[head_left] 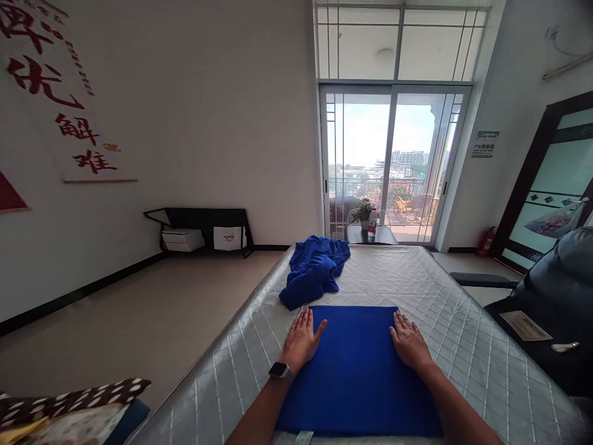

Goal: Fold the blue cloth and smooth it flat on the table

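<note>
A flat, smooth blue cloth (356, 371) lies in front of me on a table with a silvery quilted cover (477, 352). My left hand (303, 339) rests flat at the cloth's far left corner, thumb spread onto the fabric. At the far right corner lies my right hand (410, 340), palm down with its fingers stretched out. Neither hand grips anything. Beyond the flat cloth, to the left, sits a crumpled blue cloth (315, 269) in a loose heap. A pale tag (304, 437) shows at the near edge of the flat cloth.
A dark office chair (556, 309) holding a brown card (525, 326) stands at the right. Folded fabrics (78, 408) lie at the lower left. Behind the table's far end, a small table (382, 235) bears a bottle (372, 222) and a potted plant (365, 213).
</note>
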Action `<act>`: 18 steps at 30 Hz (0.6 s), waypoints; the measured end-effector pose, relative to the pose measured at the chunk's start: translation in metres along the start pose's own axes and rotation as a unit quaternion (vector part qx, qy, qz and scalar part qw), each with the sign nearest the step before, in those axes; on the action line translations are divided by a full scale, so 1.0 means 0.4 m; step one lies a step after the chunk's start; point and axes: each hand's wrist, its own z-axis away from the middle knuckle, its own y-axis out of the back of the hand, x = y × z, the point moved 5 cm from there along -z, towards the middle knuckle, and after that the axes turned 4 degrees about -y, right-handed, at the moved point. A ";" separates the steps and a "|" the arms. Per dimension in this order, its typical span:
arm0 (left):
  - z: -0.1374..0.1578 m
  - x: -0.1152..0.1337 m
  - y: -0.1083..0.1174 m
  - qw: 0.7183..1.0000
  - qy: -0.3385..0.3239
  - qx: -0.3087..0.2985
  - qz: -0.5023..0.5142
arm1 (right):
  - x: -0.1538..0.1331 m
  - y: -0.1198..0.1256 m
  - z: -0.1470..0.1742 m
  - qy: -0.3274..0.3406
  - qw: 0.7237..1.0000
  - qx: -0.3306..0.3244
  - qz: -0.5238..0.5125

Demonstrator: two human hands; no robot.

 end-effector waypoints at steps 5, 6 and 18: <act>0.002 -0.006 0.006 1.000 -0.001 0.000 0.013 | -0.006 0.025 0.028 -0.007 1.000 -0.024 0.016; 0.001 -0.007 0.005 1.000 -0.002 -0.001 0.015 | -0.005 0.027 0.037 -0.004 0.999 -0.029 0.017; 0.001 -0.019 0.003 0.999 -0.010 0.035 0.013 | 0.007 -0.012 0.091 -0.003 1.000 -0.025 -0.003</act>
